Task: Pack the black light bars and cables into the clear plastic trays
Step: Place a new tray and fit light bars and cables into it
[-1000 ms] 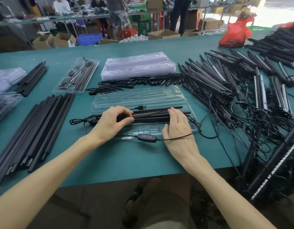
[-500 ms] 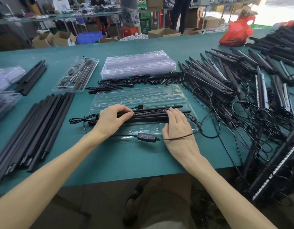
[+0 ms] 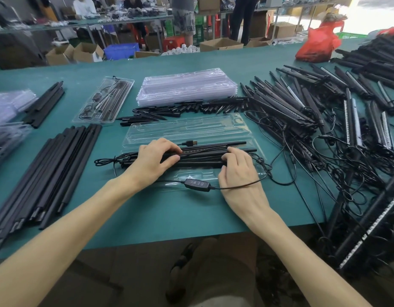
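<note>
Gripping the bundle of light bars (image 3: 202,155) toward both ends, my left hand (image 3: 157,159) curls over its left part, thumb on the near side, and my right hand (image 3: 238,171) pinches the right part likewise. I judge this spread hold stops the bars fanning apart while I line them up with the channels of the clear tray (image 3: 187,129). The bundle lies on the tray's near half, long axis left to right along the tray, thin tips pointing right. Its cable (image 3: 217,188) loops across my right wrist, with the inline controller (image 3: 197,182) by the tray's near edge and the USB plug (image 3: 190,142) just behind the bars, not yet tucked in.
</note>
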Action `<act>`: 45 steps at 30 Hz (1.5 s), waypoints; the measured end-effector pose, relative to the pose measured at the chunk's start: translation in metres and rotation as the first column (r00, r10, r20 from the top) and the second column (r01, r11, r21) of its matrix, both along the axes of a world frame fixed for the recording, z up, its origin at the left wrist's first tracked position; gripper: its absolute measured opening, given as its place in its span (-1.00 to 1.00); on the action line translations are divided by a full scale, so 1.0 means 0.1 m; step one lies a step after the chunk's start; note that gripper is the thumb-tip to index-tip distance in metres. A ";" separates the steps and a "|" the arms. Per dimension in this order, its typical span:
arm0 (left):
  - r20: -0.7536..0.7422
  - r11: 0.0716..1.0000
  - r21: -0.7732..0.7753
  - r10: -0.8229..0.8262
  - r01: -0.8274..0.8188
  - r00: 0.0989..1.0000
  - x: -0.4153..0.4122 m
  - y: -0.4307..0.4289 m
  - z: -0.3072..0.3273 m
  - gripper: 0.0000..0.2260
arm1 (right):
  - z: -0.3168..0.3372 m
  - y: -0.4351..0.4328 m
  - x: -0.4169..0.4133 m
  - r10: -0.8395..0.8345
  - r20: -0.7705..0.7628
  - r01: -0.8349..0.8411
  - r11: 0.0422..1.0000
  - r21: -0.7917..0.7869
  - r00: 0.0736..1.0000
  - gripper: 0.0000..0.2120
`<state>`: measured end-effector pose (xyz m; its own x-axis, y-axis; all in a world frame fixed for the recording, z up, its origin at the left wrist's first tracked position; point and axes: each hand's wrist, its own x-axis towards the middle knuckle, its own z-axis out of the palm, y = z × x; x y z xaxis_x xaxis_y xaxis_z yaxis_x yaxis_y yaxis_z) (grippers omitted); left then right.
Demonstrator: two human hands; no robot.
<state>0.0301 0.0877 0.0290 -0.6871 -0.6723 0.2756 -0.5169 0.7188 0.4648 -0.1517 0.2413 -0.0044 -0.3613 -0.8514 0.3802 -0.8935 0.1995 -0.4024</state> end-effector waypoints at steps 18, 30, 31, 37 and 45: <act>0.014 1.000 0.004 -0.005 0.005 1.000 -0.02 0.01 0.01 -0.79 | -0.01 0.00 0.01 -0.001 -0.078 0.002 1.000 0.013 0.997 -0.63; 0.039 0.999 -0.011 0.041 -0.040 0.998 -0.16 0.06 -0.05 -0.73 | -0.03 0.01 0.00 -0.008 -0.106 0.006 1.000 -0.022 0.994 -0.64; 0.051 0.999 -0.007 0.041 -0.040 0.998 -0.17 0.07 -0.04 -0.73 | -0.03 0.01 0.00 -0.007 -0.108 0.004 1.000 -0.023 0.994 -0.64; 0.106 0.998 0.002 0.057 -0.058 0.993 -0.17 0.10 -0.05 -0.71 | -0.06 -0.01 -0.01 -0.020 -0.166 0.008 0.997 -0.076 0.986 -0.63; 0.058 0.986 -0.084 0.152 -0.147 0.987 0.21 -0.13 0.14 -0.82 | -0.14 -0.06 -0.04 -0.027 -0.247 -0.006 0.991 -0.132 0.969 -0.67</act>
<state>0.0507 0.0742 0.0426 -0.5982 -0.7466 0.2911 -0.6482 0.6644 0.3719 -0.1560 0.2356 -0.0183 -0.2502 -0.7852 0.5664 -0.9667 0.1698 -0.1916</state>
